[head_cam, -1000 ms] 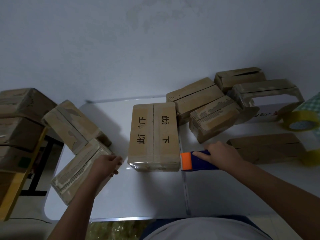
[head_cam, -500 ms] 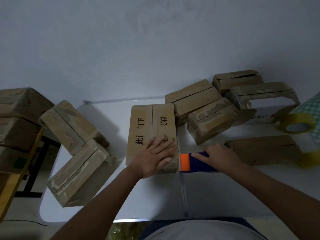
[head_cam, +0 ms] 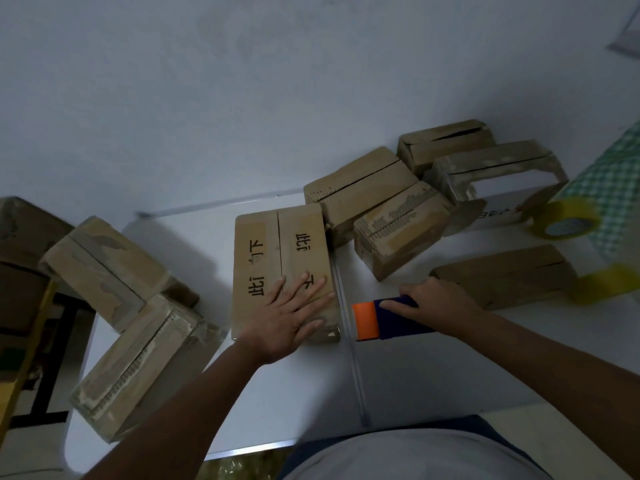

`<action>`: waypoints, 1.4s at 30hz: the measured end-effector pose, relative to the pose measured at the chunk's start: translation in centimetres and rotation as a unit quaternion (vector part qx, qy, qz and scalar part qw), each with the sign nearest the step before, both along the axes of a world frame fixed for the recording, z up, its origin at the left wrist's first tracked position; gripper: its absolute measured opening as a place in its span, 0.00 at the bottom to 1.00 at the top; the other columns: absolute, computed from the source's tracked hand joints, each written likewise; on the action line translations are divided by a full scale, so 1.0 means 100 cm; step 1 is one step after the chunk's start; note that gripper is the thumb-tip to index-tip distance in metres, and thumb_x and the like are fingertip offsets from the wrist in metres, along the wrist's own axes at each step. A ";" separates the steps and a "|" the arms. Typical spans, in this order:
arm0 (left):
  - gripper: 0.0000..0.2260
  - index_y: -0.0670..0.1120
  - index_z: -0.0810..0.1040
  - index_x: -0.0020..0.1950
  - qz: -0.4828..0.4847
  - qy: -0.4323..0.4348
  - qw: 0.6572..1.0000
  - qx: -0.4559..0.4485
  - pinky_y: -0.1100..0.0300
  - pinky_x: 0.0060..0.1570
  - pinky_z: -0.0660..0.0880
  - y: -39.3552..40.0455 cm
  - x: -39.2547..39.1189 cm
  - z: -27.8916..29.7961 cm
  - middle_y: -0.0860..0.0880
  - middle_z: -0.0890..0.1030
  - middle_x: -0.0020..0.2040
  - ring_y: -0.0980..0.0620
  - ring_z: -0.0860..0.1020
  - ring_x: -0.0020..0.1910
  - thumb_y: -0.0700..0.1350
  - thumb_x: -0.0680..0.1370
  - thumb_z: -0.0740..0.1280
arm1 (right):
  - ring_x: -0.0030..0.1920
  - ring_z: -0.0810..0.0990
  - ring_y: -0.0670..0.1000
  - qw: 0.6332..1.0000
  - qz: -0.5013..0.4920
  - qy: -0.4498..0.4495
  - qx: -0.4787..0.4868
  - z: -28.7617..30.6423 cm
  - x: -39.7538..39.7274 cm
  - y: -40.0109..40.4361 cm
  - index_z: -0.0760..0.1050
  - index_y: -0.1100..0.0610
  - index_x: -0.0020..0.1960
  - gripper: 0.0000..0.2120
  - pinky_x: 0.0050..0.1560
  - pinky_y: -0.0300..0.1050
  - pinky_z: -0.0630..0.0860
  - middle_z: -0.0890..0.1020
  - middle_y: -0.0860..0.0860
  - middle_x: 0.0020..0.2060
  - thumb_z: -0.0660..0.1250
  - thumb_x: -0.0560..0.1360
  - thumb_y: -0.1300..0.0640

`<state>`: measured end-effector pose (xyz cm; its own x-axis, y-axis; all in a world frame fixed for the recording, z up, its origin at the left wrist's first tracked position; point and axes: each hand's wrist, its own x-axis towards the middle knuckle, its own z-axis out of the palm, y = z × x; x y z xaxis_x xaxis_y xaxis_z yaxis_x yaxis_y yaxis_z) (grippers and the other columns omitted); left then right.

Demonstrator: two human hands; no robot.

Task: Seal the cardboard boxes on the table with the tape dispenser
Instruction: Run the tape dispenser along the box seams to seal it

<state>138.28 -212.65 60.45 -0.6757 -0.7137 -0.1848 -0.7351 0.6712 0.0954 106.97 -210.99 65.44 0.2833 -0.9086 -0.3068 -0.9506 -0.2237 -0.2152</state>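
1. My left hand lies spread and flat on the lettered box at the centre of the frame, pressing on its near end; the centre seam between its flaps looks bare, so I judge this box not yet sealed.
2. My right hand is wrapped around the tape dispenser, blue with an orange front, which rests on the counter just right of that box, not yet touching it.
3. The boxes in the upper right show open seams and torn old tape, so they seem left to do.
4. Two boxes at the left carry worn tape strips; whether they are finished I cannot tell.
5. Rolls of yellow tape sit at the right edge.
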 end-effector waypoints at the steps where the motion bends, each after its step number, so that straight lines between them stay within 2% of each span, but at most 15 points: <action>1: 0.24 0.61 0.44 0.80 0.001 0.000 1.000 0.001 0.44 0.76 0.42 0.000 0.000 0.001 0.57 0.44 0.81 0.54 0.38 0.79 0.62 0.84 0.41 | 0.29 0.68 0.42 1.000 -0.001 -0.004 0.001 -0.001 -0.003 0.000 0.69 0.51 0.42 0.24 0.29 0.37 0.62 0.69 0.45 0.29 0.51 0.77 0.32; 4: 0.24 0.61 0.43 0.80 -0.003 -0.002 1.000 0.004 0.44 0.77 0.41 -0.001 -0.001 0.002 0.57 0.43 0.81 0.54 0.37 0.79 0.62 0.83 0.40 | 0.28 0.69 0.42 1.000 0.002 -0.013 -0.003 -0.006 -0.012 0.002 0.69 0.51 0.42 0.24 0.29 0.37 0.61 0.70 0.44 0.28 0.50 0.76 0.31; 8: 0.24 0.61 0.43 0.80 -0.003 0.008 1.000 0.004 0.45 0.77 0.41 -0.001 0.001 0.000 0.58 0.43 0.81 0.54 0.38 0.79 0.61 0.84 0.43 | 0.31 0.73 0.43 1.000 -0.014 -0.008 -0.001 -0.010 -0.029 0.001 0.74 0.50 0.43 0.31 0.31 0.37 0.67 0.73 0.45 0.30 0.44 0.72 0.27; 14: 0.24 0.60 0.46 0.80 0.001 0.016 1.000 -0.020 0.45 0.76 0.42 0.003 -0.001 0.000 0.56 0.48 0.81 0.52 0.42 0.80 0.61 0.84 0.44 | 0.34 0.75 0.47 0.998 -0.016 0.024 0.051 -0.007 -0.010 -0.003 0.74 0.54 0.42 0.29 0.32 0.38 0.67 0.75 0.48 0.33 0.50 0.76 0.30; 16: 0.24 0.59 0.52 0.80 0.017 0.024 0.999 -0.041 0.45 0.76 0.46 0.006 -0.004 0.000 0.55 0.53 0.81 0.50 0.47 0.80 0.62 0.84 0.44 | 0.33 0.74 0.46 0.997 -0.032 0.016 0.062 -0.002 -0.009 -0.004 0.73 0.53 0.41 0.27 0.31 0.38 0.66 0.74 0.48 0.32 0.51 0.76 0.31; 18: 0.24 0.56 0.63 0.77 0.028 0.057 0.997 -0.052 0.45 0.73 0.57 0.004 -0.015 0.006 0.53 0.64 0.77 0.48 0.58 0.78 0.61 0.84 0.46 | 0.33 0.74 0.47 0.997 -0.043 0.007 0.063 0.004 -0.011 -0.005 0.71 0.53 0.39 0.26 0.31 0.39 0.66 0.74 0.49 0.32 0.52 0.76 0.31; 20: 0.21 0.52 0.74 0.69 0.012 0.104 0.993 -0.050 0.46 0.70 0.66 0.000 -0.032 0.009 0.51 0.71 0.71 0.49 0.65 0.73 0.59 0.84 0.50 | 0.34 0.75 0.47 0.997 -0.043 0.007 0.066 0.010 -0.012 -0.007 0.70 0.52 0.38 0.24 0.31 0.40 0.67 0.75 0.49 0.33 0.54 0.76 0.32; 22: 0.18 0.51 0.79 0.60 0.022 0.149 0.988 -0.028 0.46 0.69 0.67 0.002 -0.048 0.006 0.52 0.73 0.69 0.51 0.65 0.72 0.58 0.83 0.53 | 0.34 0.76 0.47 0.997 -0.039 0.015 0.072 0.013 -0.010 -0.008 0.71 0.52 0.40 0.23 0.31 0.40 0.67 0.76 0.49 0.34 0.56 0.76 0.33; 26: 0.18 0.52 0.80 0.59 0.092 0.184 0.979 -0.014 0.48 0.72 0.61 0.011 -0.055 -0.004 0.55 0.76 0.66 0.55 0.62 0.74 0.58 0.81 0.55 | 0.33 0.72 0.46 0.997 -0.044 0.042 0.054 0.019 -0.004 -0.007 0.68 0.51 0.40 0.21 0.30 0.40 0.65 0.74 0.48 0.34 0.57 0.76 0.34; 30: 0.17 0.53 0.80 0.58 0.131 0.193 0.972 -0.008 0.53 0.71 0.55 0.014 -0.058 -0.003 0.58 0.75 0.66 0.56 0.62 0.74 0.58 0.81 0.54 | 0.38 0.74 0.49 0.996 -0.044 0.079 0.017 0.019 0.011 -0.005 0.73 0.55 0.49 0.23 0.38 0.43 0.71 0.74 0.50 0.38 0.56 0.77 0.34; 37: 0.20 0.53 0.80 0.56 0.143 0.164 0.976 -0.007 0.52 0.70 0.58 0.014 -0.063 -0.002 0.58 0.76 0.66 0.54 0.62 0.74 0.59 0.81 0.51 | 0.40 0.75 0.51 0.993 -0.057 0.097 0.034 -0.001 0.031 -0.007 0.74 0.57 0.51 0.26 0.38 0.44 0.71 0.73 0.52 0.40 0.54 0.78 0.34; 42: 0.17 0.53 0.79 0.56 0.146 0.180 0.973 -0.020 0.51 0.68 0.62 0.017 -0.060 -0.004 0.57 0.77 0.65 0.54 0.64 0.73 0.58 0.81 0.53 | 0.45 0.79 0.52 0.985 -0.111 0.113 0.070 -0.016 0.005 -0.013 0.76 0.58 0.51 0.22 0.40 0.42 0.69 0.76 0.52 0.41 0.56 0.80 0.40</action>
